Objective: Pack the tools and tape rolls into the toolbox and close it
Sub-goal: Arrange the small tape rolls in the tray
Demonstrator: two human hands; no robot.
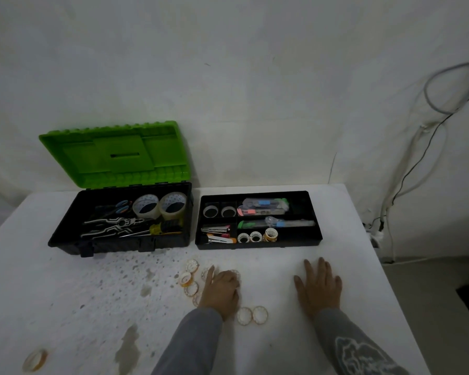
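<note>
1. Nearest: lone small clear tape roll w/ orange-white core (35, 360), at the near-left table corner, well apart from both hands.
2. Pair of small white-cored tape rolls (251, 315), lying flat and touching, just right of the left wrist.
3. Left hand (221, 289) is palm-down amid the scattered small tape rolls (188, 280). Index finger is straight, the rest are bent over one roll. Can't tell if it's pinched or only covered.
4. Right hand (318, 286) lies flat on the white table (268, 266), fingers spread, holding nothing.
5. Key relation: the loose rolls ring the left hand, so it's the nearer one. Their likely slot, the near-edge compartment (295, 235) of the black plastic tray (255, 246), is ahead & slightly right. Tray's long axis runs L–R.
6. Black toolbox (119, 243) sits left of the tray, green lid (114, 155) up. Inside: big clear tape rolls (178, 212), pliers (114, 223), yellow-handled screwdriver (157, 229).
7. No brand or label readable; right sleeve's print is illegible.
</note>
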